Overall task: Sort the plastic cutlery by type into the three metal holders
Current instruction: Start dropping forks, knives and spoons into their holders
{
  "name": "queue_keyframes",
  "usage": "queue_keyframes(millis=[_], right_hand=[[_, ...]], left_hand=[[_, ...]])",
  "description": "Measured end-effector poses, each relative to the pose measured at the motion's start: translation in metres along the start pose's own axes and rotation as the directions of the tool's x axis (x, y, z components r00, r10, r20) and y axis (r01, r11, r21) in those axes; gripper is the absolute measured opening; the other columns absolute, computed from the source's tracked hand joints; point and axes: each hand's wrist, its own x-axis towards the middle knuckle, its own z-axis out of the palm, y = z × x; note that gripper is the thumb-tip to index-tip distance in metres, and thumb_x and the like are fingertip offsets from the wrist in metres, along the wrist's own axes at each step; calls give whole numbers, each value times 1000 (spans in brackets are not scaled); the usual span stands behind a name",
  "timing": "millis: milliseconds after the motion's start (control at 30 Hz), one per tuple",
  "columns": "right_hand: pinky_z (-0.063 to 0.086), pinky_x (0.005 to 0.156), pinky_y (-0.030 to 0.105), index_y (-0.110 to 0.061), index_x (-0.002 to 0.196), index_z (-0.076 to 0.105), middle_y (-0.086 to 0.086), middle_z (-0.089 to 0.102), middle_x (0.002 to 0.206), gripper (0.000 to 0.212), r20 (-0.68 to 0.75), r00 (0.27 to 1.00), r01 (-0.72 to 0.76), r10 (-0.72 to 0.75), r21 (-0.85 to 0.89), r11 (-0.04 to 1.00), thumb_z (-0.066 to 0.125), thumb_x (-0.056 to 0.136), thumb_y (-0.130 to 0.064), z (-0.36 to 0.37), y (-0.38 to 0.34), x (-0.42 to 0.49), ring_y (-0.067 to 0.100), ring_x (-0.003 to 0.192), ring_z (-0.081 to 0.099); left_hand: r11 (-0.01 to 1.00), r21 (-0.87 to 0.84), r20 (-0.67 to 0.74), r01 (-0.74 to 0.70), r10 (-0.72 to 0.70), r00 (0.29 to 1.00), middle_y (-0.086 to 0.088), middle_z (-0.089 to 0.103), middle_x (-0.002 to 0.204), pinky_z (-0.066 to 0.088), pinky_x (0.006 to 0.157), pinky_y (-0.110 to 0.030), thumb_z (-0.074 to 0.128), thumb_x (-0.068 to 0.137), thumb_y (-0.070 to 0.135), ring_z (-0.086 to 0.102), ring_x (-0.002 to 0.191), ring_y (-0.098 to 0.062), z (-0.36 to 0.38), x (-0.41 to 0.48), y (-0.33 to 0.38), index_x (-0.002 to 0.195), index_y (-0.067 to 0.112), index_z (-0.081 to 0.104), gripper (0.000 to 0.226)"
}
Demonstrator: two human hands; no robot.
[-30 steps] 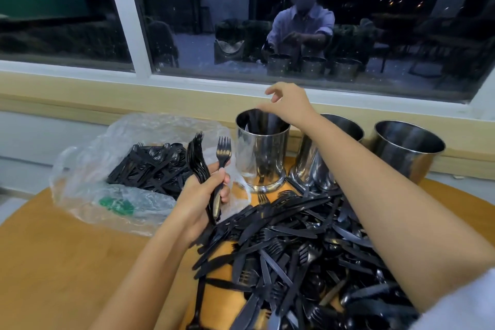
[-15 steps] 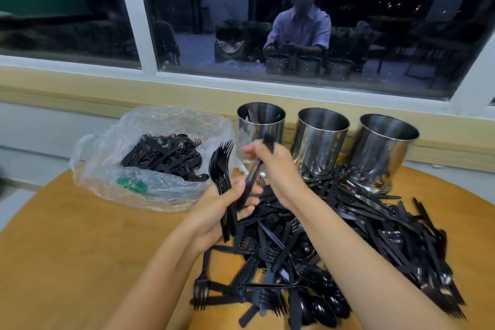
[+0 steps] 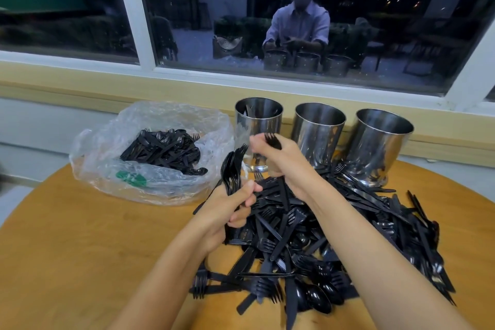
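My left hand [image 3: 227, 211] gripped a stacked bundle of forks [image 3: 232, 169], tines up, above the left side of the cutlery pile [image 3: 321, 236] on the table [image 3: 67, 249]. My right hand [image 3: 278, 158] was curled around a single fork [image 3: 272, 140] just in front of the left holder [image 3: 258, 123]. The middle holder [image 3: 318, 134] and right holder [image 3: 380, 147] stood beside it along the table's far edge. A plastic bag [image 3: 112, 169] holding more cutlery lay at the far-left edge.

Cutlery pile [image 3: 321, 236] crowding table centre and right, reaching bases of metal holders [image 3: 318, 136]. Plastic bag [image 3: 160, 182] blocking far left. Bare tabletop [image 3: 80, 249] lying open at near left.
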Motion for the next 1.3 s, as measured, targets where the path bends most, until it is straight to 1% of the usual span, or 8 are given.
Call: queue_keyframes(millis=[133,333,433,533,667,967,1133,1300], right_hand=[[26,43,18,-10,78,63,6,46,67,21,105,993,-44,47,-33,999,77,82,-25,7,4,-6,7,49,34],[32,48,11,-23,59,54,-17,47,45,34,-181,974,117,-136,-112,987,73,85,-13,4,8,-1,-1,43,41],[34,51,13,-22,73,59,-15,49,57,20,-159,977,121,-143,-140,983,67,91,-21,0,11,-2,-1,48,42],[32,49,16,-9,104,46,-3,50,78,15,-77,997,4,7,141,990,49,102,-24,-4,16,1,3,54,39],[40,51,18,-3,103,51,7,54,86,16,-112,993,23,31,450,893,36,105,-9,-13,17,-3,9,62,46],[43,52,27,-3,109,63,6,55,69,41,29,1000,-5,-4,321,947,60,93,-41,-26,22,-5,16,54,44],[47,81,31,-11,89,57,2,65,82,19,-205,976,101,-68,155,983,48,102,-21,-53,24,9,12,77,58],[53,72,29,-12,93,49,2,57,76,17,-442,891,282,-107,355,891,37,105,-14,-107,-8,43,12,66,51]], left_hand=[[986,-148,178,76,-49,983,3,43,62,18,38,-14,55,94,27,26,39,-1,5,-4,4,102,5,57,24],[985,-146,-64,-88,79,995,0,63,72,39,45,-17,57,94,31,48,50,-9,6,3,2,107,5,67,31],[991,-66,-116,-113,105,988,0,66,76,37,44,-17,55,98,20,47,50,-10,5,5,0,110,6,67,22],[988,-100,-184,-121,101,978,0,64,75,34,43,-16,55,99,18,43,48,-8,5,8,-2,111,3,66,22],[974,-165,-262,-158,111,959,-4,68,79,40,46,-17,53,100,15,50,52,-9,10,11,-2,108,3,64,18],[977,-55,-156,-205,194,968,-7,70,78,51,56,-23,53,100,14,60,59,-12,51,29,-3,102,9,68,16],[979,-149,-46,-136,131,990,-10,76,96,59,71,-25,50,101,18,74,84,-19,65,45,-1,115,10,66,22],[977,-208,-31,-55,49,998,-8,75,100,60,67,-28,51,100,22,74,88,-21,68,67,1,112,8,67,25]])
